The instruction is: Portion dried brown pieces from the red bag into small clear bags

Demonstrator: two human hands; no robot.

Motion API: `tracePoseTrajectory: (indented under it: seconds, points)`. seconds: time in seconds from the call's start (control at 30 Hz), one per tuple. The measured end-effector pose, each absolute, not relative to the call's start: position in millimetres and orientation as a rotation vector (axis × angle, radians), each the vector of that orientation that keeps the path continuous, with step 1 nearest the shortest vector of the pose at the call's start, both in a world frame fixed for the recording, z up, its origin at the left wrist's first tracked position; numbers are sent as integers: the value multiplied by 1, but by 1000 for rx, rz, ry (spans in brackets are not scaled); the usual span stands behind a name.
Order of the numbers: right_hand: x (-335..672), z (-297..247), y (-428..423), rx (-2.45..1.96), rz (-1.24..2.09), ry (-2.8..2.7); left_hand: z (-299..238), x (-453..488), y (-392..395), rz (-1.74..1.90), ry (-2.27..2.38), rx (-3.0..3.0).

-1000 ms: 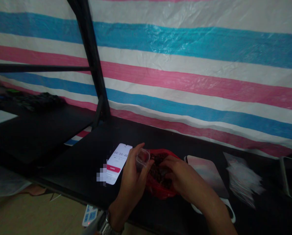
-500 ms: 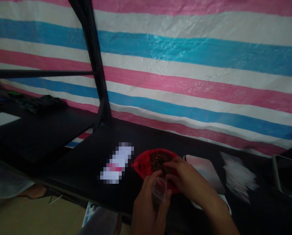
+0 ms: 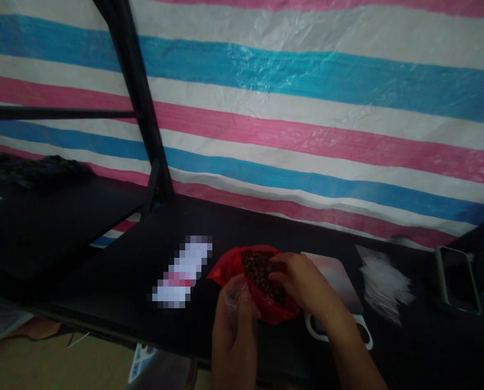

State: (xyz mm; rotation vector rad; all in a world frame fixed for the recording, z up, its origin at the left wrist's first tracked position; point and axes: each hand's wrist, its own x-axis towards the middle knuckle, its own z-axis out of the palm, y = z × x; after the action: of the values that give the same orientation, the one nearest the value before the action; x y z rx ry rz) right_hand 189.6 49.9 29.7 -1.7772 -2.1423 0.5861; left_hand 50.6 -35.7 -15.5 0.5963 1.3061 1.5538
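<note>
My left hand (image 3: 234,327) is closed on a small clear plastic bag (image 3: 236,295), near the front edge of the black table. Just beyond it lies an open red plastic bag (image 3: 276,314) full of small dark brown pieces (image 3: 260,268) that look like beans. Over the right side of this opening, my right hand (image 3: 301,276) has its fingers bent down at the pieces, thumb and fingertips close together. Whatever sits between those fingertips is too dark to make out.
Right of the red bag stands a flat device like a small scale (image 3: 337,279), partly behind my right forearm. Farther right are a pile of clear zip bags (image 3: 384,290) and a phone (image 3: 459,281). A blurred white item (image 3: 185,271) lies left. A black post (image 3: 138,103) rises behind.
My left hand and the clear bag have moved left, off the front of the red bag. My right hand stays at the brown pieces, more of which now show. The view has shifted slightly.
</note>
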Motion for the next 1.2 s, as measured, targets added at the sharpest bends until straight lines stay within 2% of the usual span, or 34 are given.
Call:
tracePoseTrajectory:
  seconds: [0.17,0.6,0.83,1.07,1.2]
  points:
    - [185,27,54,-1635,811,-2121,-18,49,-26,1605,1163,459]
    - [185,16,54,-1439,1035,-1980,-14,46,-17,1611,1200,542]
    - [196,21,56,-1402,1288,-1750,-18,34,-12,1564,1473,868]
    - [204,39,53,-1253,1325,-1640,-26,21,3,1341,1678,1344]
    - [191,52,41,-1329,986,-1841,-35,19,11,1331,1669,1429]
